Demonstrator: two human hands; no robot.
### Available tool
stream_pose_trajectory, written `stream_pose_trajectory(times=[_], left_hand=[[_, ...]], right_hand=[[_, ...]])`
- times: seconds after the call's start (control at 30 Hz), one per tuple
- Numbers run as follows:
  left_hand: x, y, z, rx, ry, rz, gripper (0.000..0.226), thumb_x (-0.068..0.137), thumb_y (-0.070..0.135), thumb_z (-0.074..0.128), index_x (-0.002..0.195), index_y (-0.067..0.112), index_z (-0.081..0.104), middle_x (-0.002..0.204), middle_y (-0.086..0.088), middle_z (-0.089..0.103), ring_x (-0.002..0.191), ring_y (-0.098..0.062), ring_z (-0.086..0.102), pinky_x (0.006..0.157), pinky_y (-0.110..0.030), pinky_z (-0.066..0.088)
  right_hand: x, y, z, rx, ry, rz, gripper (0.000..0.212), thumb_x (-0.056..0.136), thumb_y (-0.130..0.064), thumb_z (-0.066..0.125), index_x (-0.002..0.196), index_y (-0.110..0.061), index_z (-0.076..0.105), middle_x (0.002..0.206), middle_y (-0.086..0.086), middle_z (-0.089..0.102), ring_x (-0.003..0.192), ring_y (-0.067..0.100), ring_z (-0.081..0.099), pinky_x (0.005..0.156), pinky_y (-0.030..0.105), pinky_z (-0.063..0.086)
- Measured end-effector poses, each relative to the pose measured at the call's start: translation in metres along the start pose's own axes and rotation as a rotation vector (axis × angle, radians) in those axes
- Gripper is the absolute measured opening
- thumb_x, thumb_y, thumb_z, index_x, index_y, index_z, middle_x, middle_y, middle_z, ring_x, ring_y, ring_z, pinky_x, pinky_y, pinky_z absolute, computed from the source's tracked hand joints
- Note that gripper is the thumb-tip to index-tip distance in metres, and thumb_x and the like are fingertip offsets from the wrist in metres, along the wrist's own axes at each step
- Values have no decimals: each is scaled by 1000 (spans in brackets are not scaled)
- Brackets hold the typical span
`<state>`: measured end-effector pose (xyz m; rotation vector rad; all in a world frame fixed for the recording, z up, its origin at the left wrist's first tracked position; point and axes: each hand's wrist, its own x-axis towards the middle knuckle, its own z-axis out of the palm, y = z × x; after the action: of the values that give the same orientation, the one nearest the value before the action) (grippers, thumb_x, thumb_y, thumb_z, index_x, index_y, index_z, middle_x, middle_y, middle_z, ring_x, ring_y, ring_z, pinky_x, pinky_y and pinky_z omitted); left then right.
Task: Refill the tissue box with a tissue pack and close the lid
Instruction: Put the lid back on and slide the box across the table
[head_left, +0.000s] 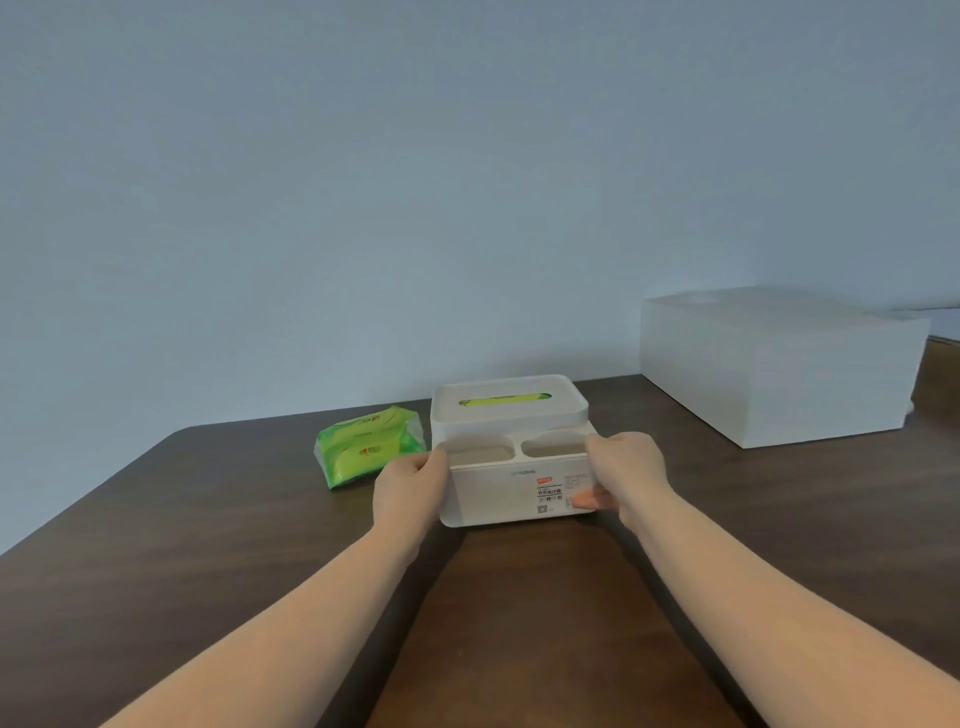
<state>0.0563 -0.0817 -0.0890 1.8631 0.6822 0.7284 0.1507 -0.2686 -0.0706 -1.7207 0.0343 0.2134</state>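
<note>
a: head view, just below centre of frame: white tissue box (511, 470) on the dark wooden table (156, 519), lid (510, 405) seated on its far half, green showing through the slot. two open compartments along the near edge.

b: and to the left of it?

a: green tissue pack (366, 448), lying just beside the box, apart from it. large white box (779, 364) at right of frame, well apart.

b: handling?

a: likely light, stiff plastic, smooth walls, so probably a bit slippery; best gripped by the two short ends. pack looks soft and crinkly, easy to squash; better taken along its long sides.

b: hands?

a: left hand (410, 486) wrapped on the left end of the box, thumb hooked over the rim, fingers hidden behind. right hand (626, 475) clamped on the right end, thumb on top, fingertips (587, 500) curling onto the front wall by the label. both forearms stretched straight in from the bottom corners of the frame.

b: stage?

a: seemingly steadying or shifting the box; whether already refilled, hard to say.
</note>
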Motion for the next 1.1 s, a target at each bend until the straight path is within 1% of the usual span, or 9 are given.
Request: stream_pose_trajectory(times=[0.13, 0.23, 0.5, 0.6, 0.7, 0.77, 0.87, 0.97, 1.1], left_hand=[[22, 13, 53, -1, -10, 18, 36, 82, 38, 48, 54, 16, 53, 62, -4, 51, 62, -24, 43, 61, -32, 35], [36, 21, 91, 6, -26, 26, 33, 85, 36, 44, 59, 17, 43, 64, -6, 41, 62, -23, 36, 59, -32, 28], [72, 36, 159, -79, -19, 53, 42, 92, 34, 37, 66, 1, 44, 65, -5, 38, 62, -19, 33, 61, -31, 26], [80, 41, 175, -85, -41, 95, 45, 94, 37, 39, 58, 13, 27, 57, 2, 30, 56, -17, 30, 56, -32, 23], [87, 39, 187, -115, -88, 116, 42, 92, 46, 46, 59, 21, 39, 59, 5, 42, 62, -16, 42, 59, -32, 32], [92, 34, 193, -115, -135, 149, 27, 88, 50, 52, 80, 26, 61, 76, 10, 60, 79, -13, 57, 70, -29, 42], [99, 31, 198, -75, -191, 197, 27, 82, 48, 64, 105, 36, 60, 97, 17, 65, 100, -9, 62, 88, -27, 47], [105, 28, 202, -6, -211, 243, 42, 79, 40, 70, 118, 31, 58, 112, 11, 68, 110, -12, 62, 90, -25, 46], [109, 27, 205, 48, -207, 265, 49, 81, 35, 70, 126, 25, 55, 122, 5, 67, 116, -17, 59, 86, -22, 40]], right_hand=[[40, -4, -20, 1, 94, -30, 21, 90, -14, 46, 91, -2, 63, 90, 15, 66, 61, 32, 71, 63, 45, 64], [73, -8, -32, -7, 153, -48, 20, 89, -16, 47, 81, -5, 61, 84, 13, 65, 53, 30, 69, 63, 48, 64], [148, -20, -42, 3, 238, -60, 13, 88, -12, 47, 91, -6, 58, 78, 9, 61, 54, 30, 63, 67, 52, 63], [169, -22, -41, -12, 270, -66, 17, 90, -15, 46, 76, -9, 55, 72, 8, 58, 53, 30, 63, 71, 52, 62], [186, -26, -42, -33, 303, -55, 26, 93, -18, 45, 67, -13, 47, 67, 7, 56, 55, 31, 64, 75, 52, 62], [194, -27, -43, -43, 320, -43, 28, 94, -18, 45, 67, -12, 46, 65, 9, 56, 62, 35, 69, 76, 51, 62], [206, -29, -44, -74, 357, -43, 30, 95, -18, 44, 66, -12, 45, 63, 9, 54, 75, 39, 72, 78, 50, 61], [211, -28, -43, -121, 376, -86, 25, 94, -20, 42, 82, -4, 57, 77, 13, 62, 87, 41, 70, 81, 51, 60], [218, -22, -41, -150, 395, -86, 39, 93, -27, 39, 113, -3, 62, 111, 20, 68, 97, 42, 68, 85, 52, 58]])
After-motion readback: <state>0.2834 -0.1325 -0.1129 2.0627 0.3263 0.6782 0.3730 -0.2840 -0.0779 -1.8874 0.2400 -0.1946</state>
